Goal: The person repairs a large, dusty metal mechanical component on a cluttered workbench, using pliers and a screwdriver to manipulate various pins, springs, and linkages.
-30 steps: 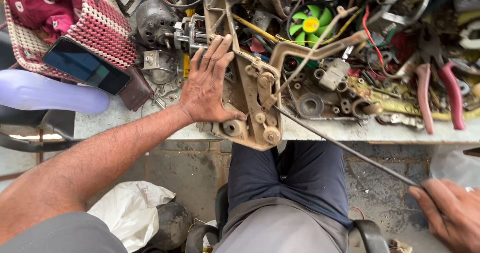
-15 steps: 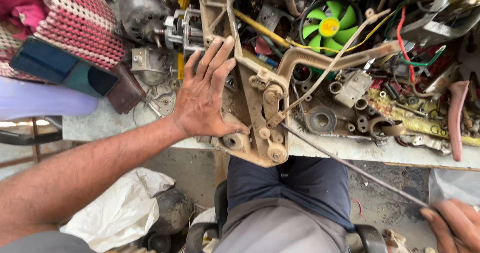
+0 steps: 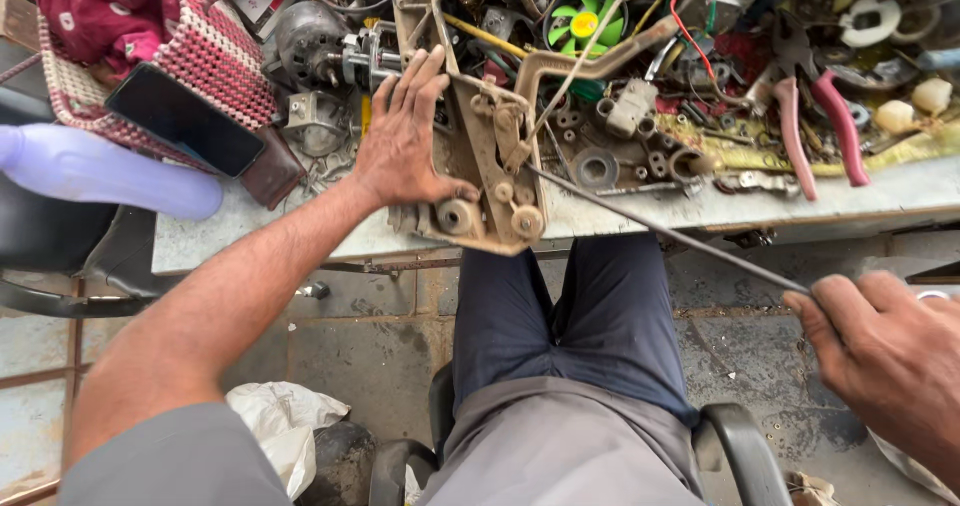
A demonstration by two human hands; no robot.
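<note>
Rusty metal frame [image 3: 480, 146] on the worktop [image 3: 900, 191], pressed flat under the open left hand [image 3: 405, 141]; right hand [image 3: 885, 351] grip closed around a thin rod [image 3: 660, 228].

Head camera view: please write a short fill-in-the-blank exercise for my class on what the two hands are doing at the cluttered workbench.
1. The left hand presses flat on the tan metal machine frame at the bench's ____ edge.
2. The right hand grips a long thin metal ____.
3. The small plastic fan among the parts is ____ with a yellow hub.

Missing words: front; rod; green
</note>
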